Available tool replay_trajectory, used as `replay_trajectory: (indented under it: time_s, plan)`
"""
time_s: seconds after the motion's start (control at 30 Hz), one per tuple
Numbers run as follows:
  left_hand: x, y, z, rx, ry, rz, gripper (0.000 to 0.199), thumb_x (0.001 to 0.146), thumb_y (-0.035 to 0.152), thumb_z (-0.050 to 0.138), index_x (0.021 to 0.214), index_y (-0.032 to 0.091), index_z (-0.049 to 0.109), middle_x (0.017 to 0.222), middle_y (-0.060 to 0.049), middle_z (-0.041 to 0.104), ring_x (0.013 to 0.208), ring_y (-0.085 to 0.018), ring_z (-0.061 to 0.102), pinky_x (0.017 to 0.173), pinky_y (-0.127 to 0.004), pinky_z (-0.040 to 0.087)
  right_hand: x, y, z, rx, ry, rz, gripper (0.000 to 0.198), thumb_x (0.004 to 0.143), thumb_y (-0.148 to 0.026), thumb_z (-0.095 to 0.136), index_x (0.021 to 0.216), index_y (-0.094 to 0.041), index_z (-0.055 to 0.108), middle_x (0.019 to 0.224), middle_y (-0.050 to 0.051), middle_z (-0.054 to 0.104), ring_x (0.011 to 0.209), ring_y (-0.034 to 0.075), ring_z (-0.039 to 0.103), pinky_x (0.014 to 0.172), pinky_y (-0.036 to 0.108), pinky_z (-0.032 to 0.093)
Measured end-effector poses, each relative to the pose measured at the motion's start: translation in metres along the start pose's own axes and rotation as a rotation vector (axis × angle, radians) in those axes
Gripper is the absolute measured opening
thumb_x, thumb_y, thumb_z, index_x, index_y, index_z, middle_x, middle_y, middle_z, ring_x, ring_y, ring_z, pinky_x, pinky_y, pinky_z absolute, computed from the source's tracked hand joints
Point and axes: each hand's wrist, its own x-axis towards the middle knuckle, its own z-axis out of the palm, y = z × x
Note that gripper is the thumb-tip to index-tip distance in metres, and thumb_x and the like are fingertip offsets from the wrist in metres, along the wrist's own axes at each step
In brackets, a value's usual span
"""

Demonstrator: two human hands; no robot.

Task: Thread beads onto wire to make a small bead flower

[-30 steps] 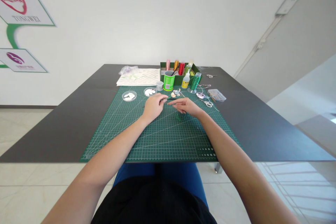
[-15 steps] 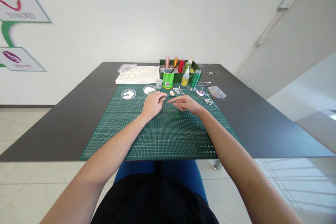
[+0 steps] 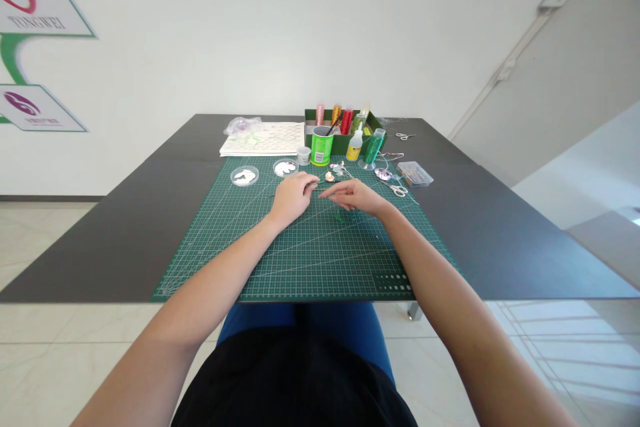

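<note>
Over the green cutting mat (image 3: 300,253), my left hand (image 3: 294,193) is closed, its thumb and fingertips pinched around a thin dark wire-like piece. My right hand (image 3: 356,196) is just to its right, index finger stretched toward the left fingertips and the other fingers curled below. A fine light line runs between the two hands. Faint green thread (image 3: 340,217) shows under the right fingers; whether they grip it is too small to make out. Just beyond the hands are a small cream-coloured flower-like piece (image 3: 329,176) and shiny pale pieces (image 3: 338,168).
Dishes of white pieces (image 3: 245,176) (image 3: 285,167), a small tub (image 3: 303,155), a green can (image 3: 321,147) and a glue bottle (image 3: 355,145) stand beyond. Behind is a box of thread spools (image 3: 344,145). Rightward lie a green spool (image 3: 373,147), scissors (image 3: 399,191) and a clear case (image 3: 416,174).
The camera view has shifted slightly. Both hands keep nearly the same pose and place, fingertips close together over the mat.
</note>
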Motion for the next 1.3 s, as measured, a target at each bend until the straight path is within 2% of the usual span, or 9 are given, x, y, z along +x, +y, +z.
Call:
replay_trajectory:
  time_s: [0.43,0.67,0.77,0.93,1.3]
  plan:
    - [0.0,0.002,0.0,0.021,-0.01,-0.003,0.023,0.094,0.018,0.056,0.105,0.022,0.075,0.102,-0.006,0.074,0.095,-0.023,0.067,0.086,-0.036,0.05,0.001,-0.002,0.001,0.003,-0.01,-0.018,0.038,0.091,-0.033,0.062,0.117,-0.008,0.074,0.048,-0.006,0.047,0.042,0.007,0.039,0.042,0.02,0.027]
    - [-0.002,0.003,0.001,0.026,-0.075,0.013,0.026,0.094,0.015,0.053,0.104,0.022,0.076,0.098,-0.006,0.073,0.091,-0.022,0.067,0.081,-0.034,0.051,-0.001,-0.01,0.003,0.046,-0.037,-0.029,0.036,0.09,-0.033,0.063,0.114,-0.008,0.073,0.048,-0.007,0.044,0.042,0.006,0.036,0.042,0.021,0.025]
    - [-0.003,0.004,0.001,0.038,-0.115,0.022,0.028,0.093,0.012,0.052,0.103,0.022,0.076,0.098,-0.006,0.073,0.091,-0.021,0.067,0.078,-0.033,0.051,-0.003,-0.012,0.001,0.103,-0.012,-0.045,0.036,0.091,-0.035,0.064,0.112,-0.008,0.073,0.047,-0.008,0.041,0.042,0.006,0.033,0.043,0.022,0.022]
    - [-0.004,0.006,0.003,0.059,-0.171,0.035,0.024,0.094,0.017,0.054,0.101,0.021,0.076,0.093,-0.007,0.072,0.09,-0.022,0.068,0.078,-0.033,0.052,-0.003,-0.01,-0.004,0.233,0.041,-0.063,0.035,0.088,-0.038,0.067,0.108,-0.009,0.073,0.045,-0.01,0.034,0.043,0.007,0.027,0.045,0.024,0.017]
    - [-0.007,0.007,0.009,0.07,-0.26,0.134,0.026,0.096,0.017,0.053,0.108,0.024,0.075,0.107,-0.004,0.073,0.099,-0.021,0.07,0.085,-0.033,0.054,-0.005,-0.005,-0.012,0.325,0.143,-0.086,0.031,0.087,-0.039,0.07,0.102,-0.011,0.073,0.046,-0.009,0.031,0.046,0.008,0.023,0.048,0.027,0.016]
